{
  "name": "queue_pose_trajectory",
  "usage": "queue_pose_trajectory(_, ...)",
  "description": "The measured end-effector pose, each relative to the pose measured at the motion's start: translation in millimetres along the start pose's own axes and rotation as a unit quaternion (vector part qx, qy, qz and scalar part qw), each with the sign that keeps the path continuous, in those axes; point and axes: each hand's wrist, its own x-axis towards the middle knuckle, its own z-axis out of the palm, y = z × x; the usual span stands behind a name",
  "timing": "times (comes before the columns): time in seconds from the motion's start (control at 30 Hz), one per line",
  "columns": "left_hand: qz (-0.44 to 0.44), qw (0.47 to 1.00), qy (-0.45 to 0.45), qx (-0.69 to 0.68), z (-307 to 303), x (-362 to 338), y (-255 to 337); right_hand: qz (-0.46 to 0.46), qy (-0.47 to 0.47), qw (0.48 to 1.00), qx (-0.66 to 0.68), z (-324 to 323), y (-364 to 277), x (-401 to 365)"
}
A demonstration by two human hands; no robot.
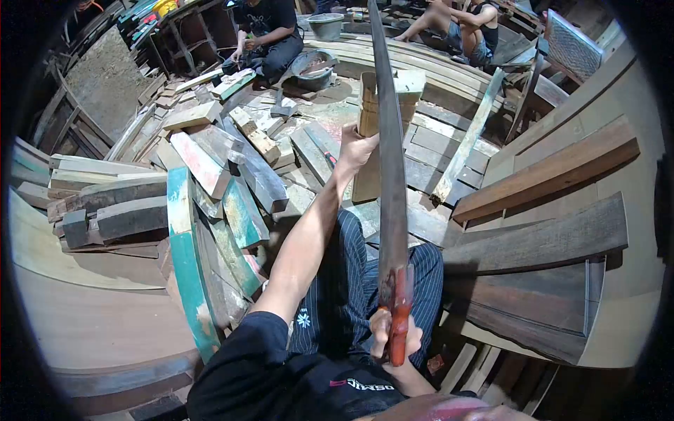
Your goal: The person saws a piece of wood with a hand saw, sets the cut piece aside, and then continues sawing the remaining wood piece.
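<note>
In the right hand [395, 337], long rusty blade [391, 161]

Plank floor [435, 151] under me, littered. Painted offcuts [210, 175] heaped at its left edge, dark boards [540, 245] stacked at its right. At the far edge sits one person [270, 35] beside a metal basin [312, 67], and another person [470, 28].

Plank pile [210, 175] crowding left, stacked boards [547, 238] walling right; narrow open lane between, upright block [365, 105] ahead
</note>
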Motion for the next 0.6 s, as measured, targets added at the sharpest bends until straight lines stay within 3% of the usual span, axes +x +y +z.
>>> queue_pose_trajectory(0.17, 0.015, 1.000, -0.013, -0.005, -8.5, 1.1, -3.7, -0.077, -0.058, 0.995, 0.031, -11.6, 18.4, -10.6)
queue_pose_trajectory(0.27, -0.006, 0.999, -0.038, 0.023, -8.0, -0.7, -1.1, -0.058, -0.050, 0.997, 0.002, -11.4, 13.7, 13.2)
queue_pose_trajectory(0.3, 0.010, 0.998, -0.062, 0.026, -8.3, -1.2, -6.6, -0.013, -0.054, 0.998, -0.037, -12.2, 9.9, 21.8)
queue_pose_trajectory(0.4, 0.029, 0.994, -0.100, 0.035, -8.8, -1.2, -21.8, -0.102, -0.019, 0.974, -0.199, 0.6, 6.7, 66.1)
queue_pose_trajectory(0.47, 0.044, 0.992, -0.115, -0.004, -4.3, 0.4, -19.8, -0.002, 0.012, 1.000, -0.015, 16.4, 42.9, 60.7)
queue_pose_trajectory(0.5, 0.018, 0.995, -0.101, 0.012, -1.5, -1.3, -16.6, 0.021, 0.031, 0.999, -0.013, 18.6, 49.2, 55.3)
queue_pose_trajectory(0.53, 0.020, 0.995, -0.097, 0.012, -1.6, -1.8, -17.0, -0.063, -0.014, 0.984, -0.166, 14.4, 52.8, 48.8)
queue_pose_trajectory(0.57, 0.023, 0.995, -0.093, 0.012, -3.8, -1.5, -19.7, -0.143, -0.057, 0.937, -0.314, 6.4, 55.7, 36.7)
queue_pose_trajectory(0.6, 0.026, 0.996, -0.090, 0.010, -5.8, -0.5, -22.6, -0.168, -0.054, 0.927, -0.331, 2.6, 58.2, 23.3)
